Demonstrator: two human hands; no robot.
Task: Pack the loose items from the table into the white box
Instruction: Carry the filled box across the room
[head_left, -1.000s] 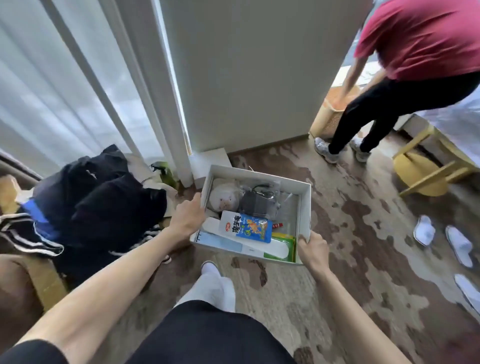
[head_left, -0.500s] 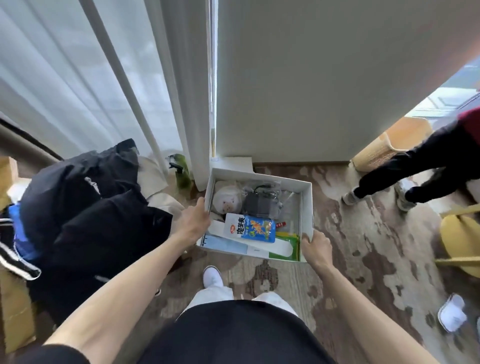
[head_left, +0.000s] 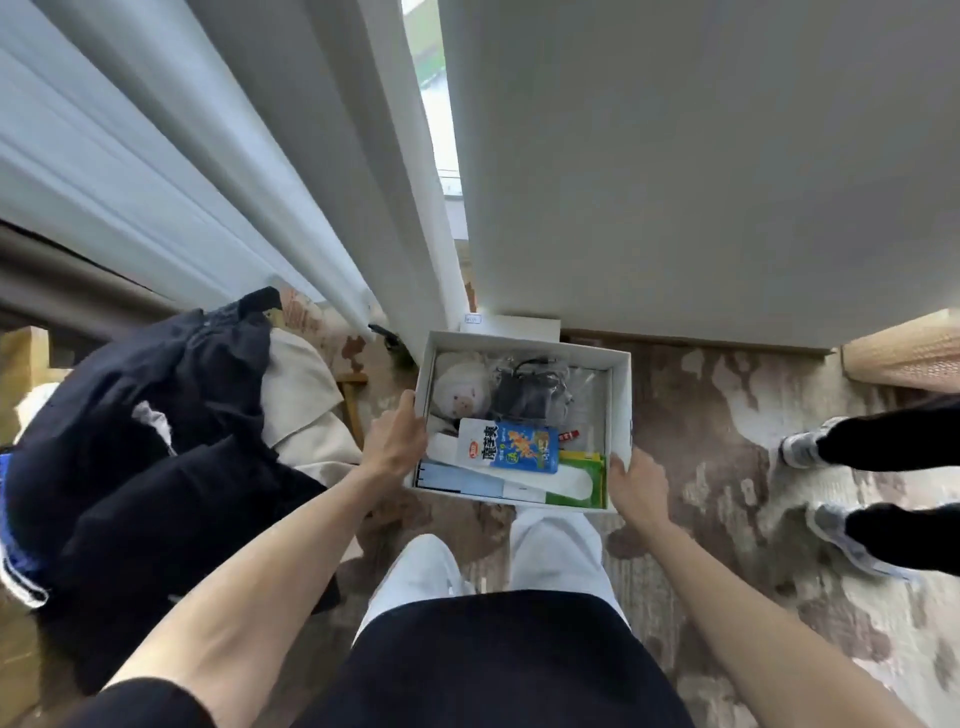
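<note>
The white box (head_left: 621, 395) is open-topped and held above the patterned carpet near the wall. My left hand (head_left: 396, 435) grips its left wall and my right hand (head_left: 638, 483) grips its front right corner. Inside lie a white pig plush (head_left: 461, 391), a dark pouch in clear plastic (head_left: 530, 391), a blue and white snack packet (head_left: 509, 446), a long white flat item (head_left: 524, 483) and a green packet (head_left: 587, 467).
A pile of dark clothes and a beige cloth (head_left: 156, 431) lies to the left. White curtains (head_left: 218, 171) and a pale wall (head_left: 701, 171) stand ahead. Another person's legs and grey shoes (head_left: 810, 449) are at the right, beside a woven basket (head_left: 904, 358). My white slippers (head_left: 556, 545) are below the box.
The view has tilted further down and turned left, so the wall and curtains fill more of it. The other person has shifted to the right edge. Both hands keep their hold on the box.
</note>
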